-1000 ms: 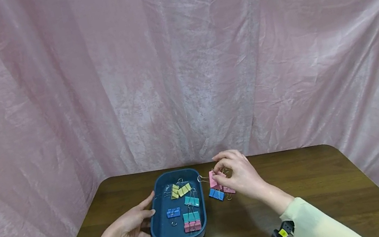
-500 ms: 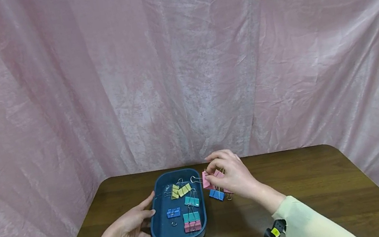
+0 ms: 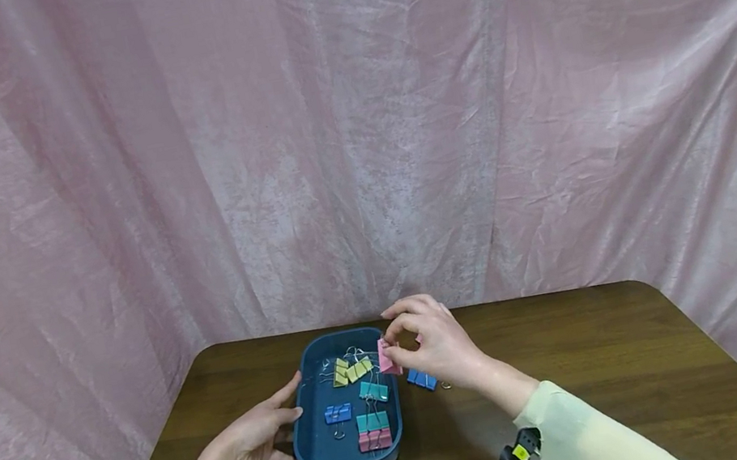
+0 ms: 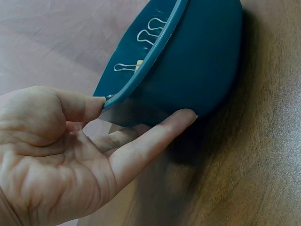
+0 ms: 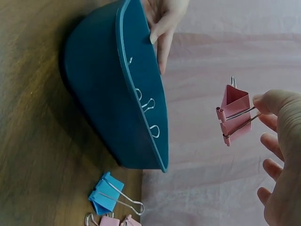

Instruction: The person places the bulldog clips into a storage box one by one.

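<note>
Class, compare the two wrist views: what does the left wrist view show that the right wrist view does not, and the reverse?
Only the left: the palm of the left hand and a pale yellow bit of a clip in the bin.

Only the right: the right hand holding a pink clip, and on the table a blue clip with parts of other pink clips.

Both: the bin, wire handles, left hand, table, curtain.
</note>
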The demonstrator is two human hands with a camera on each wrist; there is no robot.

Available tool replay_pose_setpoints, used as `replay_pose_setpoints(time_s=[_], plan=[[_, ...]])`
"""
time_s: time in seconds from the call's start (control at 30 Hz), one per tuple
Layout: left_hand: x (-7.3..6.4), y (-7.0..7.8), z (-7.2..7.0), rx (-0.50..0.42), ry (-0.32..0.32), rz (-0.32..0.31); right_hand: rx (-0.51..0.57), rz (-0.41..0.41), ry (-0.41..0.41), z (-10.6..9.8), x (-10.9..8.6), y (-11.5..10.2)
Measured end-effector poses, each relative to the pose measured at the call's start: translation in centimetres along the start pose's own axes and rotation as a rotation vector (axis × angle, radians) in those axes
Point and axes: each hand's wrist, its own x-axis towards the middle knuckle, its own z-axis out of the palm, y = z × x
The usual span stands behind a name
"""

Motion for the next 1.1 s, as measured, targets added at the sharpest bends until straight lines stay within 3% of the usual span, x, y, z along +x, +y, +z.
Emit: replay_pose_setpoints(time_s=[1.1], plan=[[0.0,-0.1,-0.1,0.000,-0.014,0.006,0.001,0.004,-0.101,2.8,0.8,-2.4]])
